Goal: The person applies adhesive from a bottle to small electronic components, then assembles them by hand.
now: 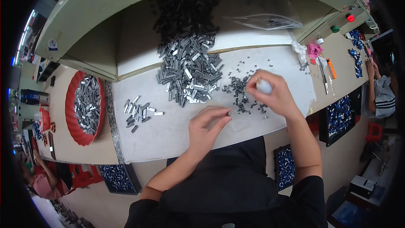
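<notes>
Near the front edge of the white work sheet (168, 141), my left hand (206, 126) is closed in a pinch on a small dark part (229, 113) at its fingertips. To its right and a little farther off, my right hand (274, 95) curls around a pale, rounded white object (264, 86), mostly covered by the fingers. Beneath and beside that hand lie scattered tiny black pieces (240, 97). Farther back spreads a big heap of small grey-and-black rectangular pieces (190, 67). Several similar pieces (137, 109) lie apart on the left.
A red scalloped basin (78, 133) of rectangular pieces stands on the left. A green-grey housing (90, 29) arches over the back, with a clear plastic bag (270, 22) inside. Tweezers (324, 78) and an orange-handled tool (331, 69) lie right. Trays (337, 116) of blue-and-white parts stand below table level.
</notes>
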The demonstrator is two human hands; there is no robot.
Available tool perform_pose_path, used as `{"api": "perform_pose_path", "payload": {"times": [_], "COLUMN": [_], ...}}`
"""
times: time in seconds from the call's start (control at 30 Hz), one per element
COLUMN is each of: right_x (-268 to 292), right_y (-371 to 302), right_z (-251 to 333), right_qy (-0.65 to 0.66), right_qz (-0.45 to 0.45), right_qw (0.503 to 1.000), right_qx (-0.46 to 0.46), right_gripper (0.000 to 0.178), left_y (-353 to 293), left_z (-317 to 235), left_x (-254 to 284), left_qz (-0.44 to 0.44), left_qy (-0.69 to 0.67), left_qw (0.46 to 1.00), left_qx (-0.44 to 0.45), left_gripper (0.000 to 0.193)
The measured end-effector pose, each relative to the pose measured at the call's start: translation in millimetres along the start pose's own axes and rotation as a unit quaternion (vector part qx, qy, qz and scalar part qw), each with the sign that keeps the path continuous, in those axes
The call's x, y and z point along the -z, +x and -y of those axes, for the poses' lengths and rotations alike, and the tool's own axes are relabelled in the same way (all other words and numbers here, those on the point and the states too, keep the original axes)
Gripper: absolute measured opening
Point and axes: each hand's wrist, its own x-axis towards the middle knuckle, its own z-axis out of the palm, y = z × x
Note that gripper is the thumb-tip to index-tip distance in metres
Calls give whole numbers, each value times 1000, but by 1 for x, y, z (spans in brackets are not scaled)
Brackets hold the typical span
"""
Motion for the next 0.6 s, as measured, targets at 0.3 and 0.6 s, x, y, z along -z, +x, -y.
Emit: {"api": "perform_pose_path", "payload": {"times": [0.3, 0.6], "right_x": [-28, -28], "right_y": [-23, -27], "right_z": [11, 12], "right_qy": [23, 2], "right_qz": [17, 30], "right_qw": [999, 999], "right_qx": [36, 43], "right_gripper": [10, 12], "left_y": [3, -1], "left_z": [0, -1], "left_x": [-6, -5], "left_qz": [-52, -38], "left_qy": [34, 91], "left_qw": [998, 994], "left_qx": [-17, -55], "left_gripper": [18, 17]}}
